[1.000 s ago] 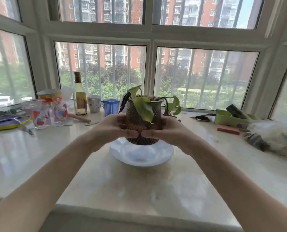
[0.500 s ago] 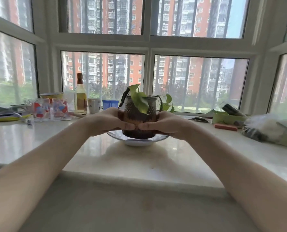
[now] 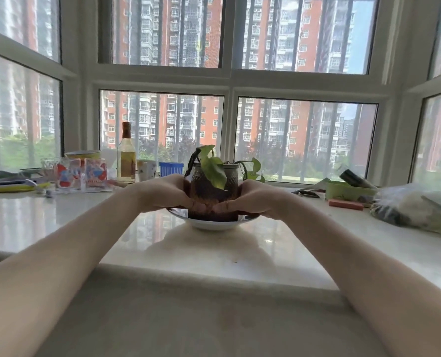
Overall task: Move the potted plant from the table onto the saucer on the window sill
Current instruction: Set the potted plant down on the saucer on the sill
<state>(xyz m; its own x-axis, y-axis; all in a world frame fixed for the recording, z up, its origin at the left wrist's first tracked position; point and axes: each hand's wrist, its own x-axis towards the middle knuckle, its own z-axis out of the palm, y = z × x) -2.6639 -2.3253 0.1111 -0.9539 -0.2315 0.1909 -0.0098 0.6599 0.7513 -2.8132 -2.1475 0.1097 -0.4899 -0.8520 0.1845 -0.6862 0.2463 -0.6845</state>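
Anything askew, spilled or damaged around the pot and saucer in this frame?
Nothing spilled or broken shows. The potted plant stands upright in the saucer, with the left hand and right hand clasped around it. One dark, limp leaf droops over the pot's left rim, looking wilted.

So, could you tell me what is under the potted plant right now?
The white saucer on the window sill lies under the potted plant, held by left hand and right hand. The saucer's middle is covered.
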